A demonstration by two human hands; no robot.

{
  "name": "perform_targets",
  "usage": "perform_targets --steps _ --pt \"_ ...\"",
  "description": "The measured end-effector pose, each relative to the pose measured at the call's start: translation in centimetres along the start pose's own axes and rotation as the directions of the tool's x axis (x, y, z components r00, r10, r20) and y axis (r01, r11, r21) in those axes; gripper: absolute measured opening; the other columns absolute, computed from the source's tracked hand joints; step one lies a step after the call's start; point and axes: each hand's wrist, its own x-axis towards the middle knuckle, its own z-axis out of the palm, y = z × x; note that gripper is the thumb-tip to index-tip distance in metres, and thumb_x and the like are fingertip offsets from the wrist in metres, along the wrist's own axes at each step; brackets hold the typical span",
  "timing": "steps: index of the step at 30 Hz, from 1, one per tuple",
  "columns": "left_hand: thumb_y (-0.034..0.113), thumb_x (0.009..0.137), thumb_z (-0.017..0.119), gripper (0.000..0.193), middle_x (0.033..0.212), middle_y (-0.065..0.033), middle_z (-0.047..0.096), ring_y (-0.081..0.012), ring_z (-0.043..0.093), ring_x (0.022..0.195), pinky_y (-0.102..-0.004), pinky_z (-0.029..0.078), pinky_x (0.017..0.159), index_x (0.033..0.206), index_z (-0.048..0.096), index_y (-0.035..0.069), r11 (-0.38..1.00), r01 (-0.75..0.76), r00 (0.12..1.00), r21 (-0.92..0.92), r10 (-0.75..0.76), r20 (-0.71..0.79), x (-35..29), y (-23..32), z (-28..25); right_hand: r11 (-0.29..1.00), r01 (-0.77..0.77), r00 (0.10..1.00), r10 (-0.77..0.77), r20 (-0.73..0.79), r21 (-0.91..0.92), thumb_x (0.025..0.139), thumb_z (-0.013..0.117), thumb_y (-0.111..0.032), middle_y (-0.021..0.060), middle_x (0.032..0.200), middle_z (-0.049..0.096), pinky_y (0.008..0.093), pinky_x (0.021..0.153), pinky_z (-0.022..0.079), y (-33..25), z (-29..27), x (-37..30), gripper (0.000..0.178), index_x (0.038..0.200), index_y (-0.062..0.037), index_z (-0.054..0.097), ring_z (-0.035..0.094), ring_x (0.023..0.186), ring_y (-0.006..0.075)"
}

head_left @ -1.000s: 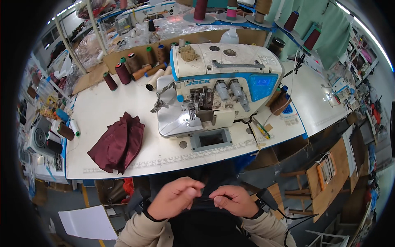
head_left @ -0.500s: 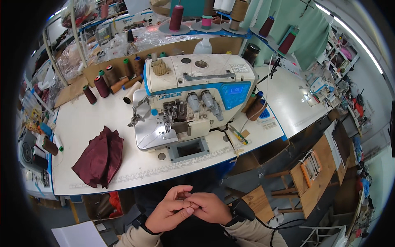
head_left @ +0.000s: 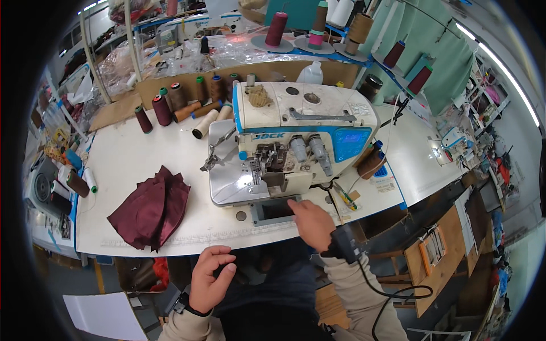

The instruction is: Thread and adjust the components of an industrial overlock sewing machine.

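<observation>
My left hand (head_left: 210,281) is in front of the table edge, its fingers loosely bent and the thumb apart, with nothing seen in it. My right hand (head_left: 314,225) reaches over the front edge, back upward, one finger stretched to the right end of the grey-framed recess (head_left: 257,215). Its other fingers are mostly hidden under it, and I see nothing held. Just behind the recess stands a white and blue overlock sewing machine (head_left: 267,116) with a lit panel. To the left, a stack of dark maroon cloth pieces (head_left: 151,210) lies on the white table (head_left: 105,170).
Several thread cones (head_left: 162,111) stand and lie behind the machine's left side. More cones sit on a rack (head_left: 273,44) above. At the right are small tools (head_left: 345,196), a wooden stool (head_left: 435,256) and a second table section (head_left: 432,176). A cable (head_left: 398,295) trails from my right wrist.
My hands, joined in front of the table before, are now apart. The right moved forward to the recess and the left slightly left. The view shifted, and the cloth stayed on the table.
</observation>
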Motion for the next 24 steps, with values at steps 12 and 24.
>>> perform_targets --steps 12,24 --pt "-0.001 0.079 0.062 0.016 0.111 -0.0198 0.057 -0.0326 0.056 0.104 -0.0378 0.043 0.092 0.095 0.061 -0.002 0.966 -0.152 0.988 0.208 0.156 -0.003 2.7 -1.8 1.1 0.897 -0.270 0.932 0.335 -0.140 0.350 0.092 0.060 -0.008 0.0118 0.109 0.065 0.0298 0.081 0.050 7.2 -7.4 -2.8 0.026 0.117 0.0001 0.062 0.064 0.089 0.0182" --pt "0.012 0.074 0.059 0.032 0.123 -0.0254 0.054 -0.0464 0.047 0.122 -0.0615 0.029 0.106 0.103 0.062 -0.002 0.423 -0.246 0.913 0.872 0.404 0.061 4.1 -8.4 4.0 0.892 -0.253 0.794 -0.031 -0.608 -0.375 0.083 0.060 -0.003 0.0211 0.112 0.060 0.0435 0.080 0.052 26.6 -20.3 11.1 0.045 0.128 -0.0064 0.054 0.062 0.097 0.0379"
